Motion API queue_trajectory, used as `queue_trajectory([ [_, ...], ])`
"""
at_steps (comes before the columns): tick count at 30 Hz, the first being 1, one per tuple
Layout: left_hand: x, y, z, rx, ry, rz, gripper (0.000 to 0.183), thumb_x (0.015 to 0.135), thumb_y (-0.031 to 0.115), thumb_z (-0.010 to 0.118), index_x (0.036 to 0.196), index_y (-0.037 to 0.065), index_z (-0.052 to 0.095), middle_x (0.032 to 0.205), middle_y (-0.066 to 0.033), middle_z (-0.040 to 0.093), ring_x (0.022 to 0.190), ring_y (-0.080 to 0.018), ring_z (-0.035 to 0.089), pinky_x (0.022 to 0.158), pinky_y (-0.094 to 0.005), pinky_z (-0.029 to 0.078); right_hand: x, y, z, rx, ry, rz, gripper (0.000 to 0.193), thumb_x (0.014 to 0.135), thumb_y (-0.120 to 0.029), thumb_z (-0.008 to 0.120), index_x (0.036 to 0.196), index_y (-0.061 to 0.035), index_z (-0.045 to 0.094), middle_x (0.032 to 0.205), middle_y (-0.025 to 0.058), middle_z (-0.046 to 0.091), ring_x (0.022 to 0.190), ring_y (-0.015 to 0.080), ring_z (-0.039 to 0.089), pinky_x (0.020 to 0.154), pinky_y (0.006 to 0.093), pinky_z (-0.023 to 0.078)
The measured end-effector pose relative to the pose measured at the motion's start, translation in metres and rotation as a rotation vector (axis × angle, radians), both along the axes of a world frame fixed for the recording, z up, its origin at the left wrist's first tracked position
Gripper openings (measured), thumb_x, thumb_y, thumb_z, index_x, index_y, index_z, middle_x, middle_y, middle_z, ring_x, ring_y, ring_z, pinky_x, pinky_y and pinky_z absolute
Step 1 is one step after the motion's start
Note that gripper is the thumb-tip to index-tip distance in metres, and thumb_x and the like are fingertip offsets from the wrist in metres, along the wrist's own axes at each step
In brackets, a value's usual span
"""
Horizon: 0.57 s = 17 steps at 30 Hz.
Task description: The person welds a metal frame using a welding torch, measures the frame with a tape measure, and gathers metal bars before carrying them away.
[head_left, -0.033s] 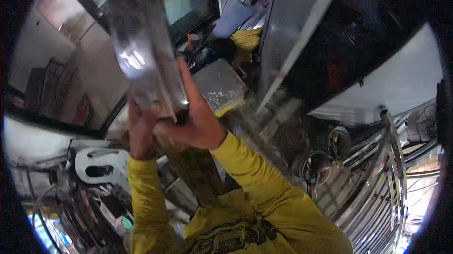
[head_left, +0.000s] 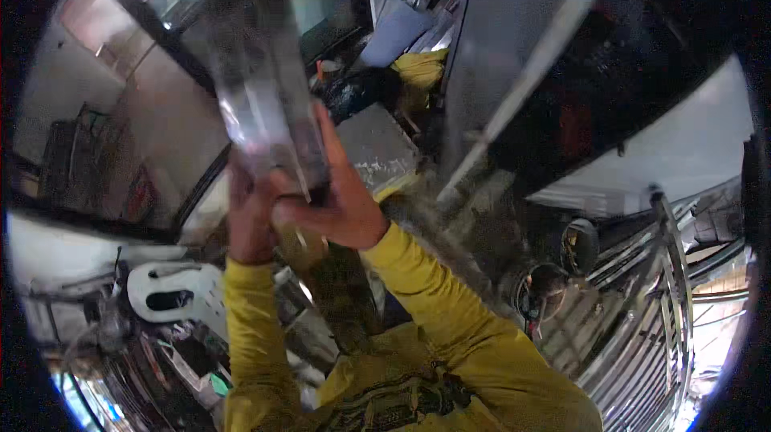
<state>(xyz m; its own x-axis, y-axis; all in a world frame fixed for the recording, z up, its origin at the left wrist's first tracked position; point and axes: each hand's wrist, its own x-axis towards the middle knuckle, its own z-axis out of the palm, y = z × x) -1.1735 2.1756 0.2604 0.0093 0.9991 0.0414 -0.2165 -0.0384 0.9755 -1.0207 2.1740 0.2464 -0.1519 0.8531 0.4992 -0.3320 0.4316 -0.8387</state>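
Observation:
A long, shiny metal channel (head_left: 261, 103) rises away from me at the upper left, blurred by motion. My left hand (head_left: 250, 219) grips the left side of its near end, with most of the fingers hidden. On the right side of that end is my right hand (head_left: 345, 211), its thumb bent across beneath the edge and its fingers stretched up along the metal wall. Both forearms, in yellow sleeves, reach up from the lower edge. The channel's far end runs out of the picture at the top.
A white plastic chair (head_left: 140, 287) stands at the left. Ahead lies a grey board (head_left: 373, 139) near a yellow cloth (head_left: 422, 68). A pale bar (head_left: 526, 83) slants across the upper right. Metal bars (head_left: 634, 352) are stacked at the lower right.
The channel and both hands have shifted slightly to the right. My hold on the near end looks the same.

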Motion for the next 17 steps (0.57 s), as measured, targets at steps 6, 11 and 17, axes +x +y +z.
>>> queue_trajectory([
  [6,0.058,0.244,-0.161,-0.145,0.025,-0.251,0.084,0.082,0.031,0.083,0.147,0.002,0.041,0.135,-0.0118,0.058,0.120,-0.0248,0.058,0.102,-0.0402,0.048,0.049,0.203,-0.167,-0.494,0.259,-0.074,0.117,0.083,-0.014,0.085,0.163,-0.0058,0.000,0.156,0.0132,0.039,0.141,0.0230,0.039,0.111,0.0395,0.043],
  [11,0.106,0.366,-0.342,-0.248,0.305,-0.387,0.087,0.079,0.028,0.087,0.148,0.001,0.040,0.132,-0.0188,0.061,0.121,-0.0322,0.060,0.107,-0.0452,0.046,0.105,0.298,-0.313,-0.646,0.093,-0.199,0.099,0.087,-0.021,0.083,0.161,-0.0050,0.018,0.153,0.0137,0.044,0.137,0.0266,0.046,0.107,0.0407,0.049],
  [17,0.140,0.467,-0.459,-0.691,0.014,-0.616,0.092,0.088,0.036,0.078,0.156,-0.001,0.027,0.134,-0.0169,0.062,0.124,-0.0316,0.059,0.108,-0.0468,0.046,0.123,0.307,-0.454,-0.830,0.006,-0.226,0.070,0.099,-0.019,0.068,0.157,-0.0125,0.031,0.133,0.0105,0.062,0.124,0.0271,0.059,0.104,0.0413,0.051],
])
